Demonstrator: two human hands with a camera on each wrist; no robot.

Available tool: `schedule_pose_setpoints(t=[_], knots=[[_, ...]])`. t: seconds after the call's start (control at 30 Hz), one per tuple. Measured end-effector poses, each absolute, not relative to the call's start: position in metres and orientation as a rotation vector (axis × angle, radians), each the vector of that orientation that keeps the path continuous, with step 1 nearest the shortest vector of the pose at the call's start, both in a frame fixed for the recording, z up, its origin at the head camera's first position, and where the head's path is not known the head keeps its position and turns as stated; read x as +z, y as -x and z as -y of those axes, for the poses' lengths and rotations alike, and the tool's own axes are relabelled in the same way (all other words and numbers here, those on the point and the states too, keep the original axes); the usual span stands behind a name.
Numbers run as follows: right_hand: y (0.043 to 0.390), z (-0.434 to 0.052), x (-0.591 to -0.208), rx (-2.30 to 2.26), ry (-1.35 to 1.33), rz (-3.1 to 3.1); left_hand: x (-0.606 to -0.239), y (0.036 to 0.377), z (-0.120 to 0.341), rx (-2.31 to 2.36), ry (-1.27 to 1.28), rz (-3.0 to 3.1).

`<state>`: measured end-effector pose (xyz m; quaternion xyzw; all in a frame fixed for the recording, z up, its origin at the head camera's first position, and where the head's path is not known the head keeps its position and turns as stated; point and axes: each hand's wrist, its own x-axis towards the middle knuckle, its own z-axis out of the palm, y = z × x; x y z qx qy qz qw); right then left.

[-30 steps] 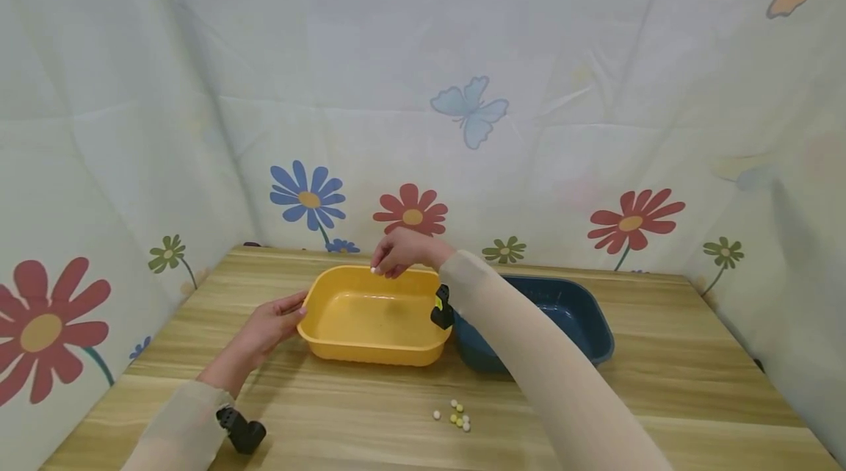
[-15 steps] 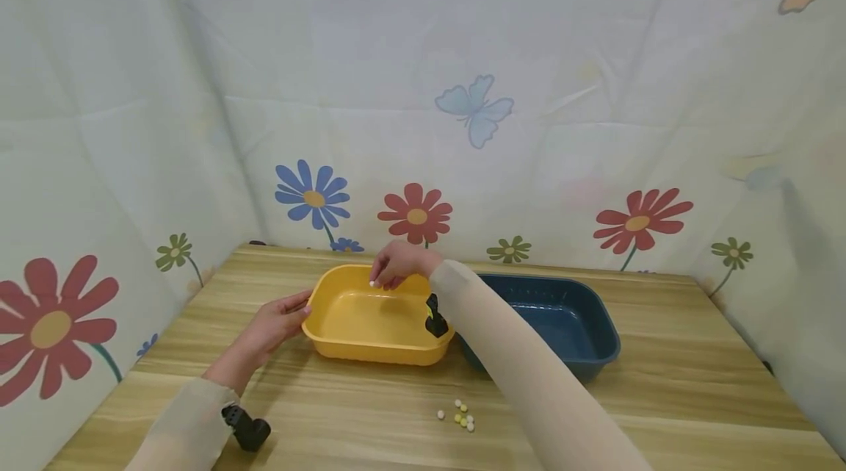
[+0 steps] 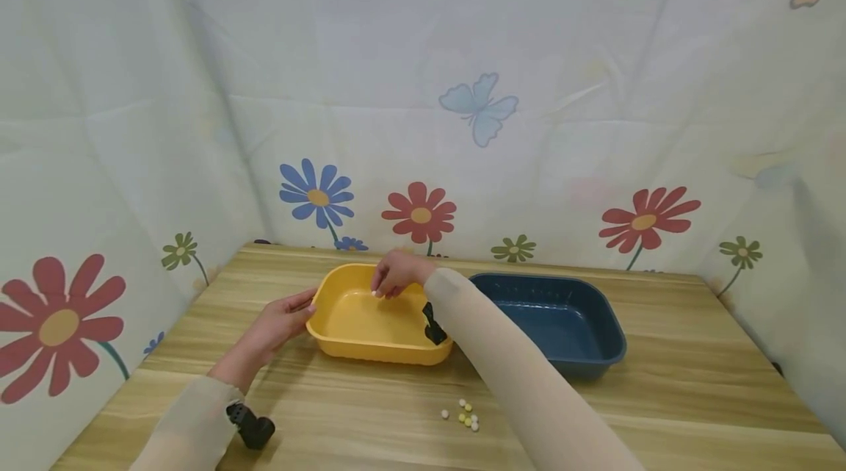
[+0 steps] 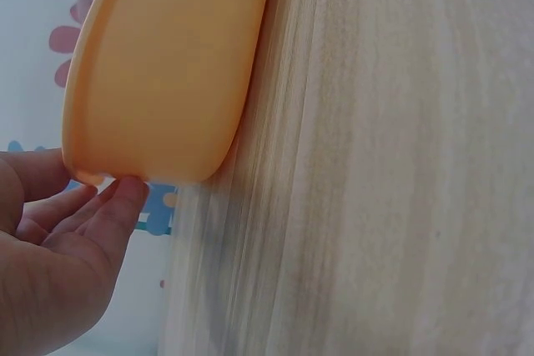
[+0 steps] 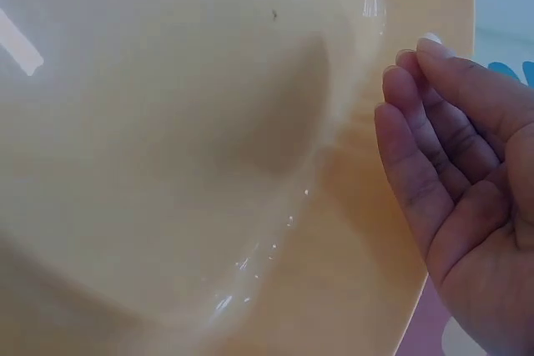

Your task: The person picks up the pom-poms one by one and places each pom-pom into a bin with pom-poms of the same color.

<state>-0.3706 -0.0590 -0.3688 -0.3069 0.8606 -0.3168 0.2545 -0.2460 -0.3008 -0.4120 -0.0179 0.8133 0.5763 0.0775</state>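
Observation:
A yellow plastic tub [image 3: 370, 324] stands on the wooden table [image 3: 661, 397]. My left hand [image 3: 280, 320] rests against its left end, fingertips [image 4: 113, 202] touching under the rim of the tub [image 4: 167, 72]. My right hand [image 3: 395, 276] hovers over the tub's far side, fingers pointing down. In the right wrist view its fingers [image 5: 434, 131] are loosely bent and hold nothing, close to the tub's inner wall [image 5: 167, 164]. The tub's inside looks bare.
A dark blue tub [image 3: 562, 320] stands right of the yellow one, almost touching it. Several small white and yellow beads [image 3: 468, 416] lie on the table in front. Flower-print cloth [image 3: 423, 126] walls the table at back and sides.
My right hand has dropped from the yellow tub's far rim a little way into the tub. The left hand stays at the tub's left end.

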Motion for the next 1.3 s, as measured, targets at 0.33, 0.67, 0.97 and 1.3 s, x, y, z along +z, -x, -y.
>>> schedule_pose_setpoints(t=[0.33,0.67,0.97,1.3], knots=[[0.367,0.06,-0.379,-0.795,0.794,-2.32,-0.412,0.242,0.299,1.733,0.063,-2.435],[0.359,0.059,-0.38,-0.705,0.782,-2.325,-0.414,0.241,0.297,1.741,0.073,-2.435],[0.358,0.062,-0.386,-0.713,0.796,-2.314,-0.416,0.239,0.298,1.744,0.072,-2.438],[0.361,0.066,-0.392,-0.647,0.795,-2.374,-0.417,0.238,0.297,1.749,0.072,-2.44]])
